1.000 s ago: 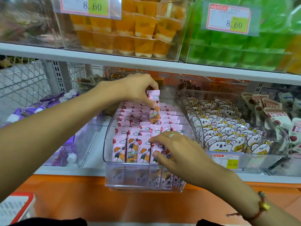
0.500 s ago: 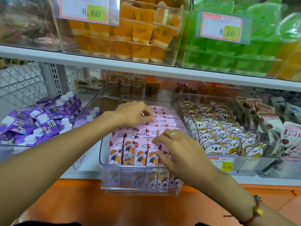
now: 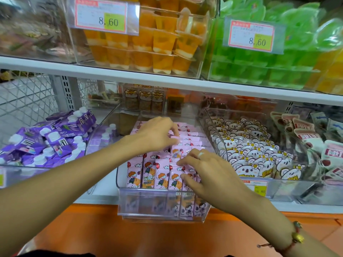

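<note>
A clear plastic bin (image 3: 144,204) on the lower shelf holds rows of pink snack packets (image 3: 148,175) printed with a cartoon child, standing upright. My left hand (image 3: 157,132) reaches over the middle rows, its bent fingers and thumb pinching the top of a pink packet (image 3: 175,140) set among the others. My right hand (image 3: 206,171), with a ring on one finger, lies spread on the front right rows, fingertips touching the packet tops. A bracelet sits on that wrist.
Purple pouches with white caps (image 3: 46,141) fill the bin to the left. To the right is a bin of koala-print packets (image 3: 250,156) with a price tag (image 3: 258,188). On the shelf above stand orange jelly cups (image 3: 148,43) and green jelly cups (image 3: 259,71). An orange ledge (image 3: 130,234) runs below.
My left hand has lowered a raised pink packet into the middle rows and stays on it. My right hand slid slightly back along the front rows.
</note>
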Demonstrator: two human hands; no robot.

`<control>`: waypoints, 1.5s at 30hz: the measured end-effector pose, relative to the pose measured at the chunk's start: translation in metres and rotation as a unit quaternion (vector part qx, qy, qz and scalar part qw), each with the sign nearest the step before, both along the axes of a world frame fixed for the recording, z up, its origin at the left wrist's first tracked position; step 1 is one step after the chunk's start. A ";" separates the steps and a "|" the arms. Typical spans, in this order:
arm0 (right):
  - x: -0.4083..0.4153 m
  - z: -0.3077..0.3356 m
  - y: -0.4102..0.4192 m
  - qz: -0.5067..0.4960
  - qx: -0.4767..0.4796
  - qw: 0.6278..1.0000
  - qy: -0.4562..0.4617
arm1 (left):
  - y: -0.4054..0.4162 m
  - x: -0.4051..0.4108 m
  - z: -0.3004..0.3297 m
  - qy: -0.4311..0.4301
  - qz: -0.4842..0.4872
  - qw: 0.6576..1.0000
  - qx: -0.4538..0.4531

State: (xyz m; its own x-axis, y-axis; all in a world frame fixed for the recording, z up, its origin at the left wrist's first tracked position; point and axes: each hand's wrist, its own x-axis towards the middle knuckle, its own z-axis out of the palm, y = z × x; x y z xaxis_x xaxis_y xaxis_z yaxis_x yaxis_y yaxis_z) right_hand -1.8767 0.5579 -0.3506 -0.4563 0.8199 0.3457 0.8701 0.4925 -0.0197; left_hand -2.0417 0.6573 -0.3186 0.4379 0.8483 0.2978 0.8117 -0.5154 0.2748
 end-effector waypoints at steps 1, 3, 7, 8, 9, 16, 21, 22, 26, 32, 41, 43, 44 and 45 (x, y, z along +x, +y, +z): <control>0.000 0.000 0.000 0.001 -0.001 1.000 0.000 | -0.003 -0.002 0.001 -0.066 0.004 0.998 -0.009; 0.000 0.000 0.000 0.000 -0.008 1.000 0.000 | -0.009 -0.006 0.004 -0.214 0.008 0.976 -0.032; 0.001 0.002 0.001 -0.001 -0.012 1.000 0.001 | -0.033 -0.013 0.012 -0.456 0.012 0.890 -0.012; 0.001 0.003 0.001 -0.001 -0.013 1.000 0.002 | -0.041 -0.015 0.012 -0.495 0.012 0.869 0.006; 0.001 0.004 0.001 -0.001 -0.014 1.000 0.003 | -0.049 -0.016 0.012 -0.525 0.012 0.850 0.023; -0.011 0.015 -0.001 0.006 -0.029 0.948 0.317 | -0.087 -0.024 0.010 -0.570 0.002 0.821 0.038; -0.024 0.024 -0.001 0.046 -0.145 0.888 0.434 | -0.089 -0.019 -0.002 -0.567 -0.021 0.822 -0.045; -0.024 0.023 0.001 0.039 -0.158 0.879 0.448 | -0.088 -0.019 -0.005 -0.575 -0.022 0.816 -0.054; -0.022 0.019 0.007 -0.009 -0.267 0.766 0.585 | -0.083 -0.022 -0.014 -0.578 -0.023 0.812 -0.075; -0.022 0.019 0.008 -0.011 -0.286 0.700 0.654 | -0.087 -0.016 -0.021 -0.484 -0.047 0.871 -0.065; -0.019 0.018 0.009 -0.010 -0.248 0.707 0.662 | -0.089 -0.012 -0.027 -0.371 -0.011 0.928 0.018; -0.014 0.019 0.011 -0.009 -0.244 0.713 0.657 | -0.087 -0.013 -0.026 -0.396 -0.030 0.918 -0.006; -0.011 0.020 0.012 -0.004 -0.246 0.713 0.656 | -0.088 -0.014 -0.026 -0.411 -0.045 0.910 -0.026; -0.010 0.021 0.012 0.006 -0.253 0.711 0.656 | -0.088 -0.013 -0.025 -0.420 -0.062 0.904 -0.048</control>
State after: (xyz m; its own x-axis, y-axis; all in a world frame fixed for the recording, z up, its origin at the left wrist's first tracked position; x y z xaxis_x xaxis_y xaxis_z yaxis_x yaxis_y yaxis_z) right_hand -1.8865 0.5696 -0.3294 -0.0205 0.9897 0.1419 -0.0656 0.1403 -0.9879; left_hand -2.0547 0.5694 -0.3440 0.1853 0.8472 0.4979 0.2333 -0.5301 0.8152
